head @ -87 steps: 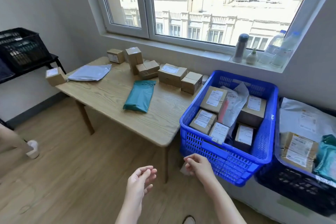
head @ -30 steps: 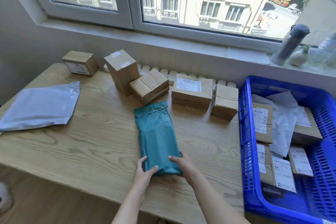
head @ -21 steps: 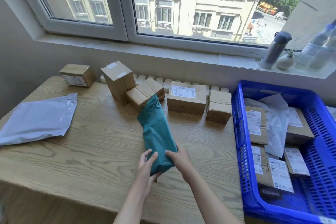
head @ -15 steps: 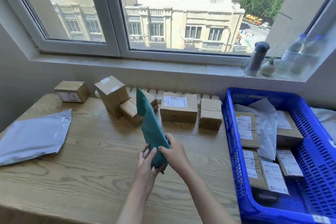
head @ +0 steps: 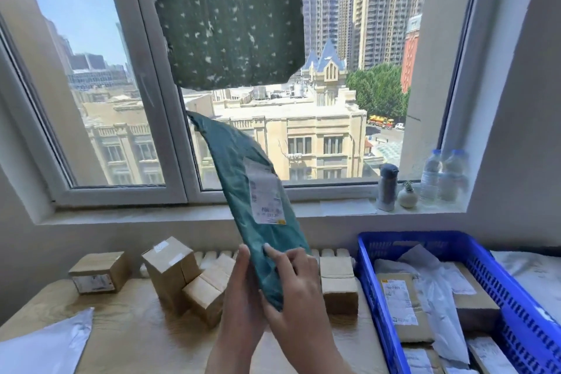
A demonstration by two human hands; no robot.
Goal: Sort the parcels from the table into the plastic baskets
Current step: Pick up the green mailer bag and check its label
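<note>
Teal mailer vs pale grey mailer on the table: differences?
The teal mailer is held steeply tilted in the air, gripped at its lower end by the left hand and right hand; the pale grey mailer lies flat on the table, untouched. The teal mailer shows a white label; the pale grey mailer's visible part shows none. Both are soft plastic bags.

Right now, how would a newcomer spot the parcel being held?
Look at the big window above the wooden table. In front of it, the left hand and right hand hold up one parcel by its lower end: the teal mailer bag. It alone is teal and lifted, with a white label; the brown boxes and grey bag lie on the table.
</note>
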